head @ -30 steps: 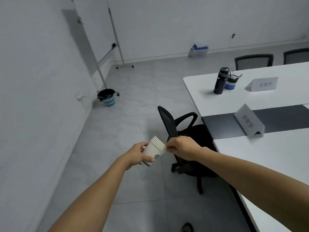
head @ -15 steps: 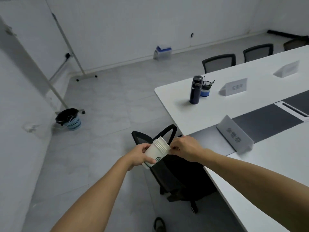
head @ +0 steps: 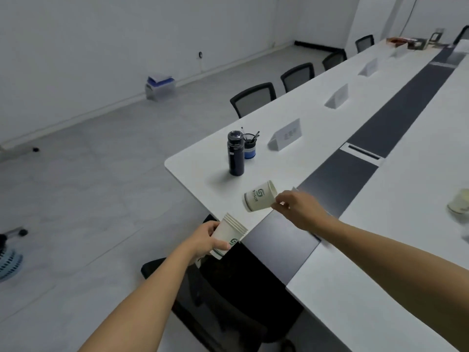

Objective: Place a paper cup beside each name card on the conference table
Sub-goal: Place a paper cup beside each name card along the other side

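My left hand (head: pixel 205 240) grips a stack of white paper cups (head: pixel 229 235) with a green logo, held just off the end of the white conference table (head: pixel 291 163). My right hand (head: pixel 299 210) pinches the rim of a single paper cup (head: pixel 259 199), tilted on its side above the table's near end. That hand hides most of the nearest name card (head: pixel 294 189). More name cards stand along the far side: one (head: pixel 285 135) by the bottle, another (head: pixel 337 96) further on, a third (head: pixel 368 68) beyond. A paper cup (head: pixel 459 205) shows at the right edge.
A dark bottle (head: pixel 236 153) and a pen holder (head: pixel 250 147) stand near the table's corner. A black office chair (head: pixel 228 293) sits below my hands. More chairs (head: pixel 253 99) line the far side. A dark strip (head: pixel 375 138) runs down the table's middle.
My right hand has pulled one cup off the stack and carried it right, over the table end. The view has swung right along the table.
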A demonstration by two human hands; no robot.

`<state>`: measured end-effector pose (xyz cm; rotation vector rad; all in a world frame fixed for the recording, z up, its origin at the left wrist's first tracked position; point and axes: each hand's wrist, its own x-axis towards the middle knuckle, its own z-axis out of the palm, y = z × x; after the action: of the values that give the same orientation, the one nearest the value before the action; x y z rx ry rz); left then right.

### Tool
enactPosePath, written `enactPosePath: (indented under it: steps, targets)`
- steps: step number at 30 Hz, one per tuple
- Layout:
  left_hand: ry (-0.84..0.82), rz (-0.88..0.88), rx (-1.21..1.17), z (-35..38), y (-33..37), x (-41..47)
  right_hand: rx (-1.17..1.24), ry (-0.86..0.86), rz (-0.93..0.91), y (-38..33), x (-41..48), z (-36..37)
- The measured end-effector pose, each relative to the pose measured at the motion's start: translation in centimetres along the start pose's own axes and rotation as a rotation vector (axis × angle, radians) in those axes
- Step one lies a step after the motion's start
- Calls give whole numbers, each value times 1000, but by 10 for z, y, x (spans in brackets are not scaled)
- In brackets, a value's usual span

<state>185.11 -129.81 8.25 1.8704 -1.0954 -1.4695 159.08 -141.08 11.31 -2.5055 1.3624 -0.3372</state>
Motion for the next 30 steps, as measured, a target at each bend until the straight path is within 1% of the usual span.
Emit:
enactPosePath:
  steps: [2, 4, 7, 10, 14, 16, 19, 22, 25, 30]
  targets:
    - [-47, 2, 21, 13, 12, 25, -23, 79, 128, 38, 12, -10]
    - [-78, -20, 40, 28, 19, 43, -59, 110, 248, 75, 22, -17]
    - [-90, -49, 67, 49, 33, 65, -126, 96, 404, 130, 37, -21]
    - [-93, -72, 89, 65, 46, 88, -170, 37, 485, 176, 45, -11]
    - [-92, -130, 107, 88, 52, 109, -144, -109, 526, 218, 45, 23]
    - [-96, -163, 113, 96, 51, 114, -106, -176, 528, 227, 43, 37]
    - [-96, -215, 120, 106, 49, 123, -33, -234, 525, 236, 46, 52]
    - [-90, -235, 123, 107, 45, 127, -3, -251, 526, 237, 47, 59]
    - [-91, -234, 121, 104, 43, 128, -22, -260, 535, 236, 47, 57]
    - [-75, -173, 93, 80, 45, 118, -225, -207, 491, 219, 53, 37]
